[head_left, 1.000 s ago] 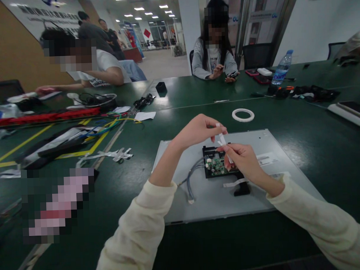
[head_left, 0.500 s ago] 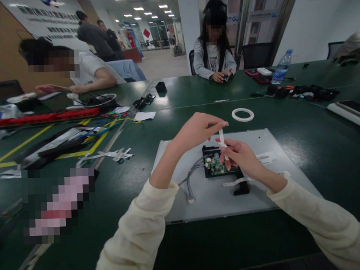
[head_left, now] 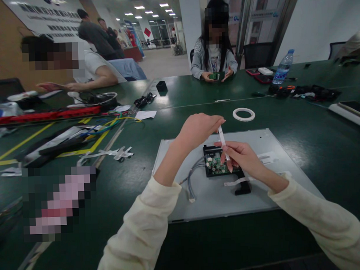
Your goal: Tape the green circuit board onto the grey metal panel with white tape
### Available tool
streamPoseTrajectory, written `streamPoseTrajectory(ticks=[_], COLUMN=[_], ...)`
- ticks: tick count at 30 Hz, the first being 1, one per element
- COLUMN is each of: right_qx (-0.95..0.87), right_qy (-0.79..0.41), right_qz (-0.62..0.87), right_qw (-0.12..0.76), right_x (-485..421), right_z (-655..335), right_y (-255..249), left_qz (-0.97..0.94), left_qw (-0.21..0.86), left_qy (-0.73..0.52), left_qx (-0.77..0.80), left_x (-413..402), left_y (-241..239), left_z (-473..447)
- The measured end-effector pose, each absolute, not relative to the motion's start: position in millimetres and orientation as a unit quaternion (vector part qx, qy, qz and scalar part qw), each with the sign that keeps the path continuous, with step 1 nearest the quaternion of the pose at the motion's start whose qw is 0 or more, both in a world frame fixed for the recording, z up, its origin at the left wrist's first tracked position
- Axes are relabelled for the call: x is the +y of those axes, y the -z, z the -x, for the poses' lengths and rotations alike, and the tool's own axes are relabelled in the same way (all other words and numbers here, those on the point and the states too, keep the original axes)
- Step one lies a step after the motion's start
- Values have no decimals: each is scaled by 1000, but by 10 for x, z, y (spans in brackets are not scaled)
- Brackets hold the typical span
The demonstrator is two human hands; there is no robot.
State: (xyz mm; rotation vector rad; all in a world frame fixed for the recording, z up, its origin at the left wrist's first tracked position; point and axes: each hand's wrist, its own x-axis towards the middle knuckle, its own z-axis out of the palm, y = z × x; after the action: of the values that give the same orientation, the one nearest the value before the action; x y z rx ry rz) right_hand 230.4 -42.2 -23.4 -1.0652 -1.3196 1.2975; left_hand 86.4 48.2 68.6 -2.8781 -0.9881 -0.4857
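Observation:
A short strip of white tape (head_left: pixel 221 136) is stretched between my two hands. My left hand (head_left: pixel 199 129) pinches its upper end, and my right hand (head_left: pixel 241 155) grips it lower down between thumb and finger. Beneath them a green circuit board (head_left: pixel 215 165) sits in a black plastic frame (head_left: pixel 206 171) on a pale grey panel (head_left: pixel 200 211). Grey cables (head_left: pixel 190 182) run from the board's left side to a white connector. Another piece of tape (head_left: pixel 236 182) crosses the black arm of the frame. My right hand hides part of the board.
A roll of white tape (head_left: pixel 244 119) lies beyond the panel. Crumpled tape strips (head_left: pixel 121 153) and a pixelated pink object (head_left: pixel 64 202) are at left. Across the table a person holds a small green board (head_left: pixel 214 76). A water bottle (head_left: pixel 284 67) stands far right.
The tape strip between my hands now looks straighter, and my left hand has shifted slightly left. The person opposite has moved their hands apart, showing a green board.

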Motion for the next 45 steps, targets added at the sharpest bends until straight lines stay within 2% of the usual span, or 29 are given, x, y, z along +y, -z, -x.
streamPoseTrajectory(ticks=[3, 8, 12, 16, 27, 32, 40, 45], right_qx=[-545, -535, -507, -507, -518, -510, -490, -470], right_qy=[-542, -569, -563, -550, -531, -559, -549, -569], right_qz=[430, 412, 415, 424, 428, 410, 405, 394], right_qw=[473, 469, 503, 510, 515, 509, 543, 548], right_x=[-443, -467, -434, -417, -401, -416, -418, -405], right_z=[-2294, -2263, -2279, -2282, -2305, -2311, -2303, -2326], right_y=[221, 234, 282, 294, 278, 264, 187, 191], left_qz=[914, 820, 743, 709, 698, 714, 780, 754], left_qw=[-33, -322, -508, -604, -591, -568, -416, -473], left_qy=[209, 301, 259, 207, 270, 294, 350, 361], left_qx=[-346, -366, -350, -301, -300, -286, -308, -280], left_x=[477, 530, 545, 496, 420, 416, 497, 489], left_y=[-675, -708, -717, -671, -639, -639, -626, -622], left_z=[-857, -808, -783, -850, -973, -988, -1003, -1005])
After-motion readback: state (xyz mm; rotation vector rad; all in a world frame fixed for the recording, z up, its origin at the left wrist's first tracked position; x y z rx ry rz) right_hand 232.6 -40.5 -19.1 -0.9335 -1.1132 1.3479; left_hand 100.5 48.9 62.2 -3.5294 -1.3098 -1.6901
